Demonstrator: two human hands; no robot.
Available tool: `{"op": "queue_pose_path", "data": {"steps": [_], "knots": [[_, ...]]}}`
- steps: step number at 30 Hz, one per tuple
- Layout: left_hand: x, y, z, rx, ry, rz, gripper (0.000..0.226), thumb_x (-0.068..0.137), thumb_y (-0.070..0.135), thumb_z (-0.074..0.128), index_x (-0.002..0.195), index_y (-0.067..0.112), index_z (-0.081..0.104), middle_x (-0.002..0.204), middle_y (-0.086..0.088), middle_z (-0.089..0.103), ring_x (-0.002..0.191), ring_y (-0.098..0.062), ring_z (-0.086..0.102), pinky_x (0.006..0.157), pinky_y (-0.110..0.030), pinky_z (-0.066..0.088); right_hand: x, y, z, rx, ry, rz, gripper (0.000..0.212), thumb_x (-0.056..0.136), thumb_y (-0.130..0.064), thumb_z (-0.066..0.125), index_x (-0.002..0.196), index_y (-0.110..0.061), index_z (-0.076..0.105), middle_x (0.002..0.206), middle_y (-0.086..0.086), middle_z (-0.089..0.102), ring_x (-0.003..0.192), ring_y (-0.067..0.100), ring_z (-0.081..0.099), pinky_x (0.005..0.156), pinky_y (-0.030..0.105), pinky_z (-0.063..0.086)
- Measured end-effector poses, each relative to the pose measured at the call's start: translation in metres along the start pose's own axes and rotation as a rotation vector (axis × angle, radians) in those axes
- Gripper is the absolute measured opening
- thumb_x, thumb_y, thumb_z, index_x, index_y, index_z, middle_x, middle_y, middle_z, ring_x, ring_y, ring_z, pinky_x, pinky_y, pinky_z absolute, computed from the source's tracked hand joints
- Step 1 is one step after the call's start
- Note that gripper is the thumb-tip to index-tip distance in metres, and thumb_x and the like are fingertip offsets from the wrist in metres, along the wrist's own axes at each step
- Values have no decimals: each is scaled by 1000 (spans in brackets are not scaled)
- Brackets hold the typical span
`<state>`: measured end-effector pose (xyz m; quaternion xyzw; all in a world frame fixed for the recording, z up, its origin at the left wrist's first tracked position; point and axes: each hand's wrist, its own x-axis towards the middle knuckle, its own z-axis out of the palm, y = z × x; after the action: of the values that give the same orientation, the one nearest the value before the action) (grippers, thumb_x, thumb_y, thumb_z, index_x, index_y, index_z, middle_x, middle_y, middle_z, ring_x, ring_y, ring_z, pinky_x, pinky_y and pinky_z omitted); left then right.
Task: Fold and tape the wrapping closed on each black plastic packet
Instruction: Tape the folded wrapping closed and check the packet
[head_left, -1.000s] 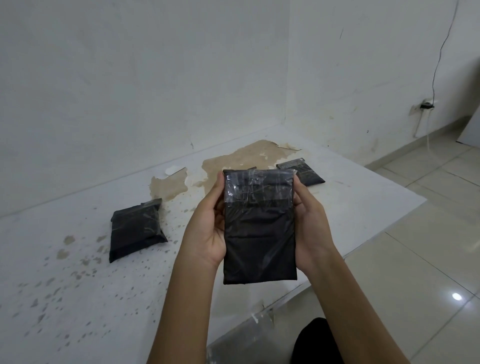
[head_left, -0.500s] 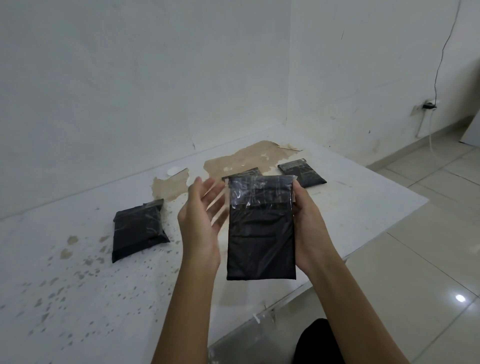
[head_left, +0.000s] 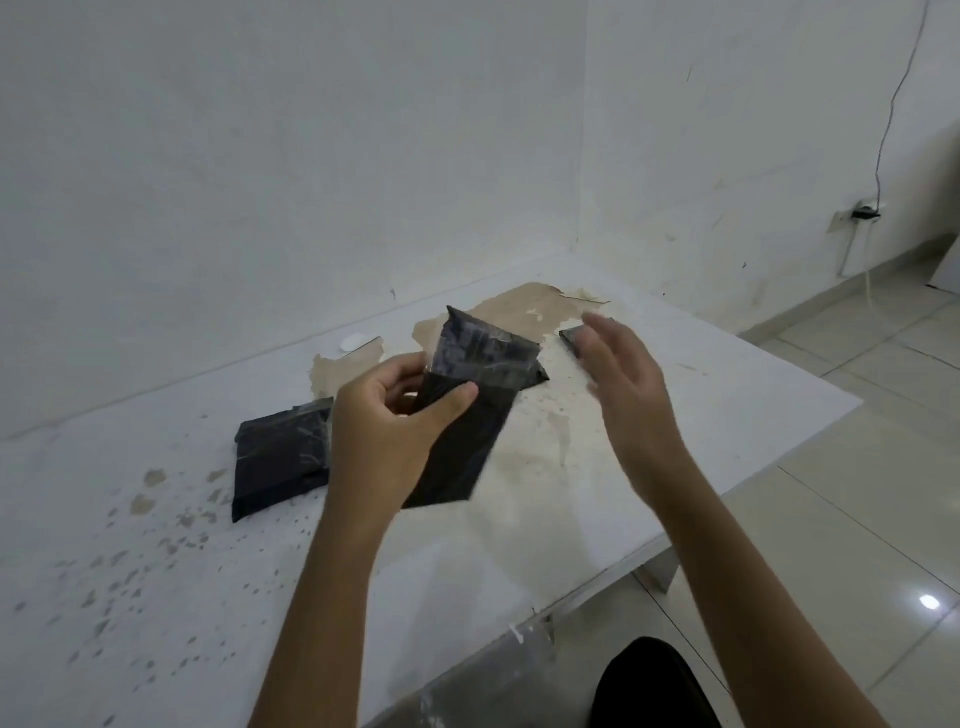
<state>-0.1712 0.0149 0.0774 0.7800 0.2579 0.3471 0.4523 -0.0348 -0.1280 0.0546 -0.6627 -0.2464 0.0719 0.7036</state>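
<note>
Above the white table (head_left: 701, 415), my left hand (head_left: 387, 415) pinches the black plastic packet (head_left: 470, 410) near its taped upper end, thumb in front, tilting it. My right hand (head_left: 623, 379) hovers just beside it, fingers straight and apart, holding nothing. Another wrapped packet (head_left: 280, 457) lies flat on the stained tabletop to the left.

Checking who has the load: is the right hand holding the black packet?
No, the left hand alone grips the black packet; the right hand is open beside it.
</note>
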Motion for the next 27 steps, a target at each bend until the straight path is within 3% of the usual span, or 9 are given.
{"op": "queue_pose_path", "data": {"steps": [4,6,10,14,18,27], "knots": [[8,10,-12,119,10,144,35,77,37,86,107,27,73,94,22,72,84,7,68,66,-11,56,13,-31,-9,-399,-186,-388,47,93,-41,66,137,-33,53,125,-26,59,123,-3,49,102,9,32],[9,19,-16,91,-14,157,33,75,37,87,104,30,73,91,22,74,83,4,70,68,-14,58,18,-43,-8,-508,-270,-479,49,91,-34,69,138,-26,55,119,-28,57,119,-6,48,99,5,32],[9,36,-18,-78,-131,83,31,76,25,88,105,22,77,92,12,80,85,-5,76,72,-20,61,26,-58,-3,-397,-365,-436,15,96,-21,65,110,-17,70,97,-17,70,95,-1,63,81,8,47],[9,44,-15,-150,-153,6,24,80,31,84,102,21,78,90,8,80,85,-9,77,73,-22,61,28,-60,-5,-281,-383,-330,15,95,-23,68,105,-14,73,95,-4,76,90,10,72,79,27,60],[5,47,-4,-155,-64,-51,23,80,41,84,92,22,80,81,7,79,77,-9,77,72,-24,61,26,-58,-4,-247,-417,-309,19,92,-22,70,107,-10,73,99,-2,77,92,13,73,85,36,59],[3,41,0,-386,-89,-311,21,82,32,83,88,12,82,87,-6,80,87,-24,78,83,-36,60,28,-55,-4,-295,-450,-320,19,88,-17,76,104,-8,75,94,1,74,85,9,70,74,19,56]]}}
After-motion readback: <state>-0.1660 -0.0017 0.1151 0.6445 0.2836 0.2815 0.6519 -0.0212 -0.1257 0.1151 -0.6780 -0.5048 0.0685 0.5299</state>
